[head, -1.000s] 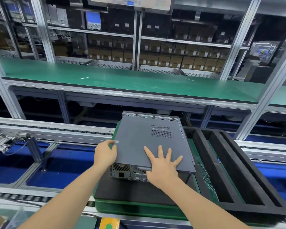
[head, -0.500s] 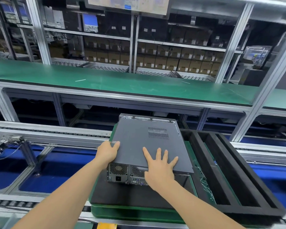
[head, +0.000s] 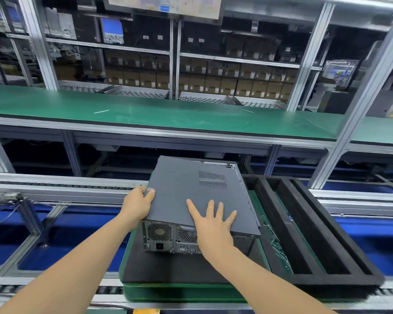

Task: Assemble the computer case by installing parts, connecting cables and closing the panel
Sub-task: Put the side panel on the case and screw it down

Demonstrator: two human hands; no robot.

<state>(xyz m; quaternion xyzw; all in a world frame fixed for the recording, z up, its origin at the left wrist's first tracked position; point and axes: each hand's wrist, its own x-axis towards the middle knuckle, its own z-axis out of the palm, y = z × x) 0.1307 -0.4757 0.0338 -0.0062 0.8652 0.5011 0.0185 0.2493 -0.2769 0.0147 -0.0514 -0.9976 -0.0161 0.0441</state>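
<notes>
A dark grey computer case (head: pixel 166 236) lies on its side on a black pad, its rear ports and fan grilles facing me. The grey side panel (head: pixel 191 191) with a vent grid lies on top of it, overhanging the near right edge. My left hand (head: pixel 137 203) grips the panel's left edge, thumb on top. My right hand (head: pixel 210 223) presses flat on the panel near its near edge, fingers spread. The case's interior is hidden.
The case's black pad (head: pixel 168 268) sits on a green pallet (head: pixel 179 291) on the conveyor. A black foam tray (head: pixel 315 234) with long slots lies to the right. A green workbench (head: pixel 168 114) runs behind, with shelves of boxes beyond. Metal rails (head: pixel 55 184) run left.
The panel has slid away from me over the case, exposing more of the rear face. Both hands kept their places on it as they moved with it.
</notes>
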